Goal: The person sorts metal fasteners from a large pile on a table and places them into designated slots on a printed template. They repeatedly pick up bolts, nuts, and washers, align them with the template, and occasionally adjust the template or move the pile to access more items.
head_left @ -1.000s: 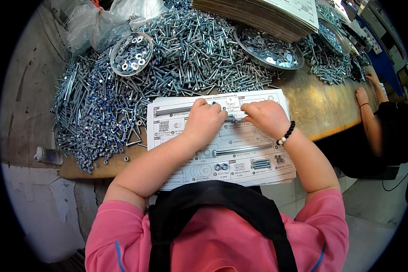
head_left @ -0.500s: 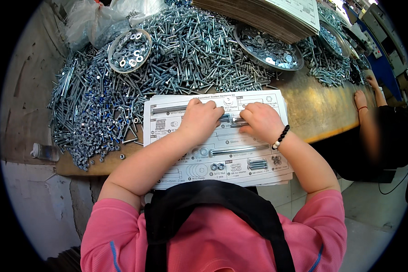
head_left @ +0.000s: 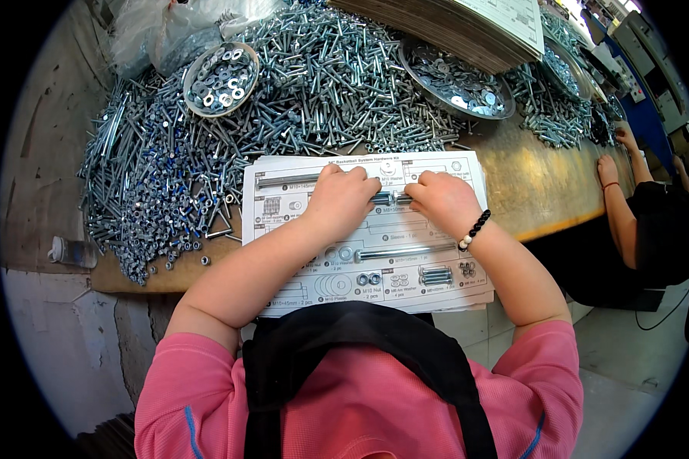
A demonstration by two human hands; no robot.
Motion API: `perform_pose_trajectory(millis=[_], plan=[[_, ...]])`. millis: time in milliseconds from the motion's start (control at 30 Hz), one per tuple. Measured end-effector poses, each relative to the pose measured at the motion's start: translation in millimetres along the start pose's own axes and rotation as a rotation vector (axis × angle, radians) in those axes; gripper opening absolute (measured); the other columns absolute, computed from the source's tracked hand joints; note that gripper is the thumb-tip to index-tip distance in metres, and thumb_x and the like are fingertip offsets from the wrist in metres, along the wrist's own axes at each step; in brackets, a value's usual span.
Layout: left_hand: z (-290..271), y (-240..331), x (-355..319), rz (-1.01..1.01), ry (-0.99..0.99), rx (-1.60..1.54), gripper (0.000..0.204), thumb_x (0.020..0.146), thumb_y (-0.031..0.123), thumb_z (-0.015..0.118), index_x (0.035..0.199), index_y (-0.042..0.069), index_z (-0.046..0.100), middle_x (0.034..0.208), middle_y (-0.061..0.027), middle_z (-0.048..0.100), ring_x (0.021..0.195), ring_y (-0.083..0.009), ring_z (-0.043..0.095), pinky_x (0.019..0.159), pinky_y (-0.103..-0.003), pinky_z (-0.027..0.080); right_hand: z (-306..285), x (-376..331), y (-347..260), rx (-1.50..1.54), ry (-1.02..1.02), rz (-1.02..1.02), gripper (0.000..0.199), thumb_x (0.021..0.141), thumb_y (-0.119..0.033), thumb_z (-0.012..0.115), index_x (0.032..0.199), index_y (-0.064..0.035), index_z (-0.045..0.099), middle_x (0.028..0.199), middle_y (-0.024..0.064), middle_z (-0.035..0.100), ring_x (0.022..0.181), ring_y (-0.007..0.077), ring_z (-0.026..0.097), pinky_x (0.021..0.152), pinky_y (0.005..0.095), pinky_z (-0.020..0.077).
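A white printed card (head_left: 436, 291) with outlined slots lies on the wooden bench in front of me. My left hand (head_left: 343, 200) and my right hand (head_left: 444, 200) rest palm down on its upper middle, fingertips nearly meeting over a short silver bolt (head_left: 390, 200) between them. A long bolt (head_left: 287, 180) lies on the card's top left slot. Another long bolt (head_left: 404, 251) sits lower, with small bolts (head_left: 436, 275), washers (head_left: 338, 253) and nuts (head_left: 368, 279) placed near the card's front. My right wrist wears a black bead bracelet (head_left: 473, 229).
A big heap of silver bolts (head_left: 314, 92) covers the bench behind and left of the card. A small round bowl of washers (head_left: 220, 78) and a larger metal dish (head_left: 455, 76) sit in it. Stacked cards (head_left: 467, 27) lie behind. Another person's hands (head_left: 611, 164) work at right.
Both hands stayed on the card's upper middle and drew slightly closer around the short bolt. The view shifted a little; nothing else moved.
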State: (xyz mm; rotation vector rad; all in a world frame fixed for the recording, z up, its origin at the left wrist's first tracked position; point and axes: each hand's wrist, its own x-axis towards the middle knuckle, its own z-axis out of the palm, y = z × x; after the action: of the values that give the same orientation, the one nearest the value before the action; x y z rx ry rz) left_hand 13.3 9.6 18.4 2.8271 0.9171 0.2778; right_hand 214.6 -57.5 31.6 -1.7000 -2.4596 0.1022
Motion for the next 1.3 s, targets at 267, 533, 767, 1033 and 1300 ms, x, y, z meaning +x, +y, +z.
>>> perform_pose_trajectory(millis=[267,533,767,1033,1300], plan=[[1.3,-0.4,1.1,-0.008,-0.022,0.0,0.02,0.073,0.025,0.066,0.089,0.015,0.061,0.083,-0.002,0.058,0.077,-0.0204,0.056,0.081,-0.035,0.037,2.1,2.2,-2.4,-0.06,-0.011,0.021,0.015,0.072,-0.018,0.065,0.082,-0.0098,0.057,0.078,0.0067,0.054,0.072,0.0253,0.057,0.061,0.0366,0.0476],[-37.9,-8.0,-16.2,-0.028,0.143,-0.044,0.033,0.072,0.025,0.068,0.102,0.012,0.06,0.091,-0.0055,0.058,0.08,-0.0199,0.058,0.084,-0.035,0.038,-35.8,-13.4,3.0,-0.006,0.241,0.221,0.022,0.074,-0.02,0.065,0.093,-0.0099,0.06,0.083,0.008,0.056,0.077,0.0251,0.058,0.065,0.0363,0.0471],[-52.8,-104.4,-74.6,-0.517,0.34,-0.156,0.025,0.08,0.007,0.057,0.106,0.004,0.057,0.091,-0.0126,0.058,0.078,-0.0258,0.059,0.07,-0.033,0.047,-41.5,-100.0,17.9,0.162,0.142,0.545,0.02,0.077,-0.013,0.063,0.095,-0.0053,0.061,0.082,0.0108,0.058,0.076,0.0267,0.057,0.066,0.0348,0.0459],[-40.3,-133.2,-88.5,-0.605,-0.012,-0.461,0.035,0.083,0.006,0.053,0.118,0.004,0.051,0.105,-0.0146,0.06,0.093,-0.0256,0.059,0.08,-0.032,0.045,-15.1,-170.6,-11.8,0.233,0.162,0.778,0.024,0.082,-0.014,0.055,0.102,-0.0022,0.059,0.092,0.0163,0.06,0.086,0.0324,0.057,0.074,0.0384,0.0462],[-56.0,-124.1,-77.6,-0.581,-0.084,-0.385,0.037,0.082,0.002,0.052,0.119,0.004,0.051,0.105,-0.0172,0.06,0.093,-0.0288,0.058,0.081,-0.033,0.045,-5.0,-174.1,-22.3,0.394,0.261,0.772,0.021,0.082,-0.01,0.055,0.1,-0.0007,0.059,0.084,0.0136,0.056,0.079,0.0272,0.055,0.069,0.0339,0.0447]])
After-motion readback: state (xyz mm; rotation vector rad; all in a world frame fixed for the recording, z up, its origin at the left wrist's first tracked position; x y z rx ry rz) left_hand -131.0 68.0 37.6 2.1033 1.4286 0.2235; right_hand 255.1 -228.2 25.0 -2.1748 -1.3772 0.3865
